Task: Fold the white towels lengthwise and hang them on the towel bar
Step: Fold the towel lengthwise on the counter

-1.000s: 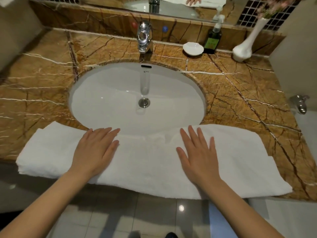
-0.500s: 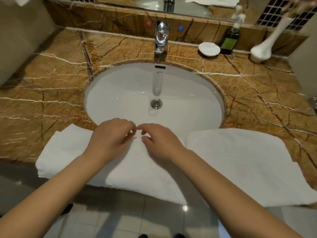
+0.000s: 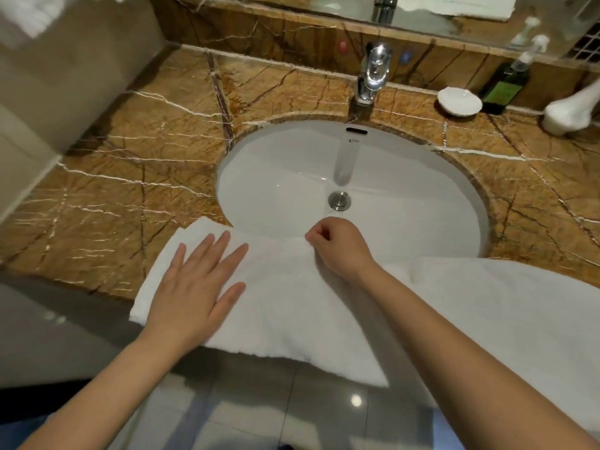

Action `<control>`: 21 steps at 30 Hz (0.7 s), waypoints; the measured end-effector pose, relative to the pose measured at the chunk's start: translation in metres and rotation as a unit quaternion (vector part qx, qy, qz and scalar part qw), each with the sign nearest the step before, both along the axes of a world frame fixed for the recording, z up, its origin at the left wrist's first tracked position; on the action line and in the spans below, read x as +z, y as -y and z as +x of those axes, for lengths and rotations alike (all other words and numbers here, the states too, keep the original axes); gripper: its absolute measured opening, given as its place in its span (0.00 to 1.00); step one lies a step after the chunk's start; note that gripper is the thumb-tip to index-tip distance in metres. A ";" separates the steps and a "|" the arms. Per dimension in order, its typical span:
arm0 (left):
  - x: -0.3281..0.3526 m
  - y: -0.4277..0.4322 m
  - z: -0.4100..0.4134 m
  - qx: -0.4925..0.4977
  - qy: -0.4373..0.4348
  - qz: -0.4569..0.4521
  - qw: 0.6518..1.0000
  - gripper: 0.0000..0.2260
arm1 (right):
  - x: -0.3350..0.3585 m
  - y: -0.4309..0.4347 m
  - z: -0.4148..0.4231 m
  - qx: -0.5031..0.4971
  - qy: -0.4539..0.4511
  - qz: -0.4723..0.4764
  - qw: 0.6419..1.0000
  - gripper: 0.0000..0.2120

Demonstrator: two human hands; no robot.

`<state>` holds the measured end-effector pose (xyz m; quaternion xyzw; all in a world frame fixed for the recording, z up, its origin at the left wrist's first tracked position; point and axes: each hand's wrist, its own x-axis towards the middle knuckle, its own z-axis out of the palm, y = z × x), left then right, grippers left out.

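Note:
A long white towel (image 3: 292,306) lies folded along the front edge of the brown marble counter (image 3: 130,177), partly over the near rim of the sink and overhanging the counter front. My left hand (image 3: 194,287) presses flat on the towel's left part, fingers straight and spread. My right hand (image 3: 341,248) has its fingers curled and pinches the towel's far edge near the middle, just in front of the sink. More white towel (image 3: 26,14) hangs at the top left; no bar is visible.
The white oval sink (image 3: 406,190) with a chrome tap (image 3: 371,73) fills the counter's middle. At the back right stand a white soap dish (image 3: 459,100), a dark pump bottle (image 3: 505,87) and a white vase (image 3: 568,113). A wall closes the left side.
My left hand went from a curled pinch at the towel's middle to lying flat further left. My right hand keeps pinching the far edge. The view shifted to the left.

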<state>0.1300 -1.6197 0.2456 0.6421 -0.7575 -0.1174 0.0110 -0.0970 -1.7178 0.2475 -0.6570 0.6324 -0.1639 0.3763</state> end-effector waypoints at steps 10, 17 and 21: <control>-0.004 0.003 0.039 -0.007 0.043 -0.006 0.999 0.29 | 0.001 0.025 0.023 0.069 0.000 0.064 0.996 0.14; -0.008 0.005 0.056 0.001 0.040 -0.017 0.999 0.29 | 0.008 0.011 0.025 0.010 -0.056 -0.056 0.997 0.06; -0.003 0.011 0.081 -0.021 0.057 -0.004 0.998 0.29 | 0.019 -0.026 -0.025 0.007 -0.152 -0.215 0.965 0.12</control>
